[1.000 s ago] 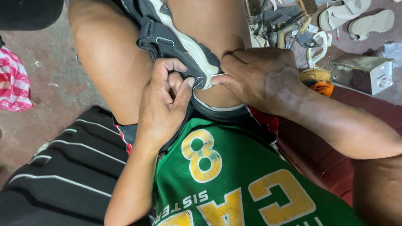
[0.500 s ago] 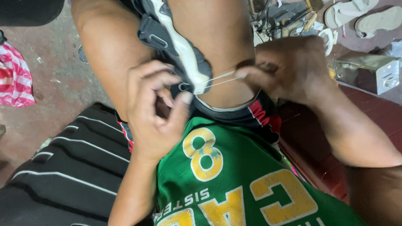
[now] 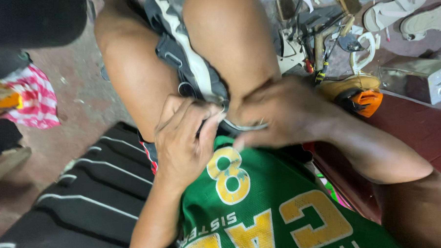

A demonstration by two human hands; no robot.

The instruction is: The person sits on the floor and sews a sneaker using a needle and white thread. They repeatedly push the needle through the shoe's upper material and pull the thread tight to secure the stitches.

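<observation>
Hidden: my right hand (image 3: 284, 114) is blurred, and its fingertips are tucked behind my knee and the shoe, so I cannot make out exactly what they pinch.
Cut off: my knees run out of the top of the view, and the toe end of the shoe (image 3: 184, 54) goes out with them.
Hard to make out: a thin pale strand (image 3: 247, 126) runs from the shoe's edge under my right hand; I cannot tell whether it is thread or a strip of the sole's rim.
Shoe: a grey and black sports shoe with a white sole edge, wedged between my two thighs, heel end towards my belly.
Left grip: my left hand (image 3: 186, 137) is closed on the near end of the shoe, thumb and fingers curled over its edge, just left of the strand.
Right grip: closed, fingers bent in a pinch right at the strand, beside the shoe's heel; it appears to hold the strand, though the blur keeps me from being sure.
Shoe against the grips: the heel end sits between my two hands, touching both; the hands nearly meet over it.
Shirt: my green shirt (image 3: 276, 214) with yellow marks fills the bottom, just below the hands.
Floor right: hand tools (image 3: 326, 35), pale sandals (image 3: 415, 18), a white box (image 3: 439, 80) and an orange and black thing (image 3: 360, 99) I cannot name lie beyond my right arm.
Left side: a black striped cloth (image 3: 91, 188) under my left arm, and a red and white striped cloth (image 3: 33, 100) farther off on the floor.
</observation>
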